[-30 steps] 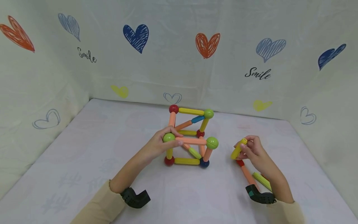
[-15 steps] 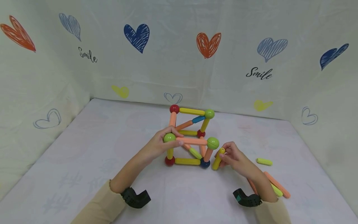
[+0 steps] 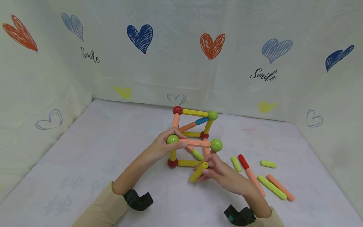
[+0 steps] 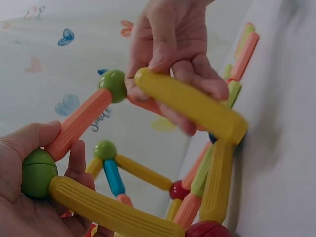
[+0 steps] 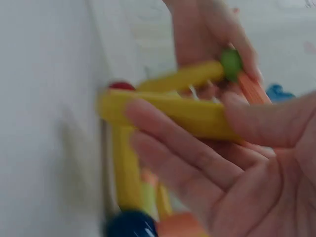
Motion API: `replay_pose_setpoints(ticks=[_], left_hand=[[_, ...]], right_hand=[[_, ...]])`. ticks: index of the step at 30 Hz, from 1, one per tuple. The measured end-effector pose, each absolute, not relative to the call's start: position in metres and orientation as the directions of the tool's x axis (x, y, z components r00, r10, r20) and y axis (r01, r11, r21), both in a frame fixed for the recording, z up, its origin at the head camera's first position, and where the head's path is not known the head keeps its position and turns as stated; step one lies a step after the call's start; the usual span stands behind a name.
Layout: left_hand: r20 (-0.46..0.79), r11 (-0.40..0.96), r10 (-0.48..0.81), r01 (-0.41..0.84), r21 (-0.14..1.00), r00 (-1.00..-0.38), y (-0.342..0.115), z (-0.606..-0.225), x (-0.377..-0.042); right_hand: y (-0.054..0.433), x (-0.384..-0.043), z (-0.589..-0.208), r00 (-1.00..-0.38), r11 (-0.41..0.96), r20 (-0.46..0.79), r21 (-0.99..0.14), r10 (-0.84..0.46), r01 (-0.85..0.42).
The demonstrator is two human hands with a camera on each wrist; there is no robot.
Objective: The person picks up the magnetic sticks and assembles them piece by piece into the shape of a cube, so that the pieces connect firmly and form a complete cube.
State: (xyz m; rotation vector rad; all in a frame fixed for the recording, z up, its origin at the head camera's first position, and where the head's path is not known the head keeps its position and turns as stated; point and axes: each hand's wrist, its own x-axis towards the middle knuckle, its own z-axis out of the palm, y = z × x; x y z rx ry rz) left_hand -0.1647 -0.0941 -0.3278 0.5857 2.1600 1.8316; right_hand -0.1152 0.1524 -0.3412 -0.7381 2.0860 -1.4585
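Note:
A frame of magnetic sticks and balls stands mid-table in the head view, with red balls, green balls and a navy ball at its corners. My left hand (image 3: 158, 148) grips its near upper left corner, around a green ball (image 3: 172, 139) and the end of a pink stick (image 3: 195, 143). Between thumb and fingers, my right hand (image 3: 224, 176) pinches a loose yellow stick (image 3: 199, 172), tilted in front of the lower near bar (image 3: 188, 163). In the left wrist view this yellow stick (image 4: 190, 103) looks close to the frame; contact cannot be judged. The right hand hides the navy ball in the head view.
Right of the frame lie loose sticks: a short green one (image 3: 236, 164), a red piece (image 3: 243, 161) end to end with a pink stick (image 3: 255, 182), a longer green stick (image 3: 272, 187), a pink one (image 3: 280, 187) and another short green stick (image 3: 268, 164). A patterned cloth (image 3: 181, 72) hangs behind.
My right hand has carried the yellow stick leftward from the loose sticks to the front of the frame, uncovering those sticks. The left hand has kept its grip on the corner.

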Motion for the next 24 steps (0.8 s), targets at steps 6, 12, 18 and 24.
replay_pose_setpoints(ticks=[6, 12, 18, 24], left_hand=[[0.086, 0.134, 0.452, 0.163, 0.978, -0.888, -0.093, -0.328, -0.165], [0.089, 0.117, 0.455, 0.159, 0.98, -0.886, -0.092, -0.327, -0.165], [0.078, 0.109, 0.465, 0.145, 0.983, -0.882, -0.091, -0.328, -0.165], [0.075, 0.113, 0.453, 0.141, 0.983, -0.888, -0.09, -0.328, -0.163]], right_hand=[[0.117, -0.111, -0.354, -0.825, 0.18, 0.033, -0.97, -0.565, -0.162], [0.102, -0.118, -0.364, -0.888, 0.097, 0.073, -0.987, -0.454, -0.131], [0.101, -0.127, -0.373, -0.9, 0.054, 0.035, -0.996, -0.435, -0.065], [0.1, -0.128, -0.372, -0.905, 0.075, -0.048, -0.997, -0.423, 0.018]])
